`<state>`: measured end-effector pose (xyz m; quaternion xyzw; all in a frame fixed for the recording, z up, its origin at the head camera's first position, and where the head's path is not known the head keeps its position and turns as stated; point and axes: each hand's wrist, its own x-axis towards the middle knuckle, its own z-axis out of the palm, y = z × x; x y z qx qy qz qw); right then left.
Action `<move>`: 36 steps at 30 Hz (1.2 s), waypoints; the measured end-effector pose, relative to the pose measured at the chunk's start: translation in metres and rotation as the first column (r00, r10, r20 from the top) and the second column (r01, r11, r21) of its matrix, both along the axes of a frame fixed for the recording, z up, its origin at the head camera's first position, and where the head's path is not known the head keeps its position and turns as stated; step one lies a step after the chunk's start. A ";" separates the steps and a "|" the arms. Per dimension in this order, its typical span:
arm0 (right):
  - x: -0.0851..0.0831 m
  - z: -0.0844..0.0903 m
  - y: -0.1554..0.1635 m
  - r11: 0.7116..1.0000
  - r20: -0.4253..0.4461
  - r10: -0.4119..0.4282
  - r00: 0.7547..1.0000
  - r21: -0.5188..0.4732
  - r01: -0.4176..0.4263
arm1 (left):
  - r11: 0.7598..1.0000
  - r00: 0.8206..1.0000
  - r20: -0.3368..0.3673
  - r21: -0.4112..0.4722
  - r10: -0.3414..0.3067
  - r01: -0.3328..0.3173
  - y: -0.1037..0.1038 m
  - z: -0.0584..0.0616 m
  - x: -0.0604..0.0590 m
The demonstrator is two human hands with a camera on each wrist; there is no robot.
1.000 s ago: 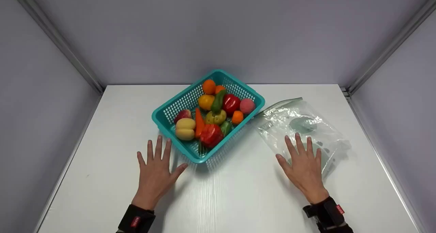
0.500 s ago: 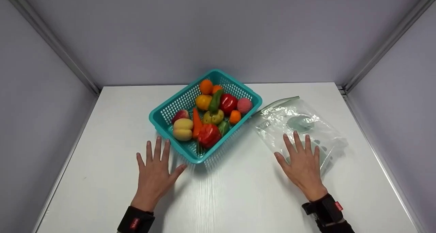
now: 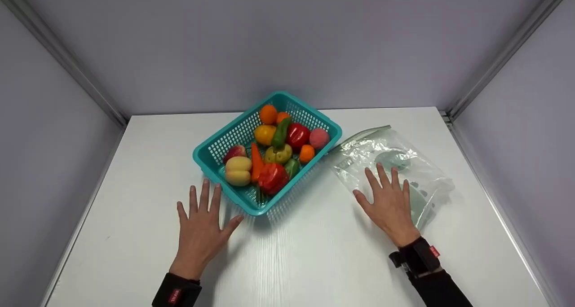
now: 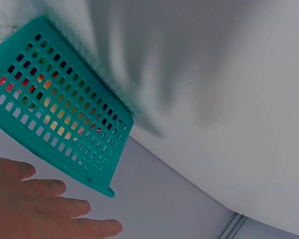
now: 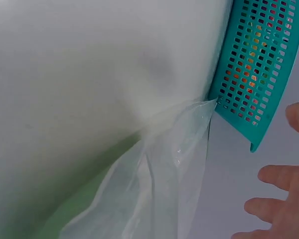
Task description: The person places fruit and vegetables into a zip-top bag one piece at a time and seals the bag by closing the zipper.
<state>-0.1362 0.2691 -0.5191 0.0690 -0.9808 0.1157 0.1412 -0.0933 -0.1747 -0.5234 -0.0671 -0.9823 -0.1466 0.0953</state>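
Observation:
A teal plastic basket (image 3: 214,178) stands at the middle back of the table, filled with several fruits and vegetables, among them a carrot (image 3: 256,162), a red pepper (image 3: 273,178) and a green pepper (image 3: 281,133). Just in front of its left corner hovers my left hand (image 3: 201,233), fingers straight and spread, holding nothing. My right hand (image 3: 389,208) is spread over a clear zip bag (image 3: 431,177) that lies flat right of the basket. Whether that hand touches the bag cannot be told. In the right wrist view the bag's edge (image 5: 159,174) rises near the fingers.
A white table (image 3: 287,262) carries everything. Grey panels enclose it, with a back wall (image 3: 287,46), a left wall (image 3: 45,163) and a right wall (image 3: 530,154). The bag's zip edge (image 3: 359,136) reaches the basket's right side.
My right hand has moved forward and slightly left, further over the bag. The left hand stays almost in place. The whole head view has shifted slightly.

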 end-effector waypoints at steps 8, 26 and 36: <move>-0.037 -0.012 -0.015 1.000 0.150 -0.024 0.988 -0.002 0.025 | 0.999 1.000 -0.002 0.040 0.003 -0.003 0.006 0.003 0.000; -0.048 -0.039 -0.011 0.991 0.052 -0.011 0.999 -0.130 0.018 | 0.993 0.985 -0.169 0.099 -0.042 0.059 0.016 0.005 0.000; -0.044 -0.029 0.006 0.949 0.097 -0.141 0.985 -0.272 0.163 | 0.992 0.970 -0.239 0.105 -0.041 0.068 0.018 0.006 0.000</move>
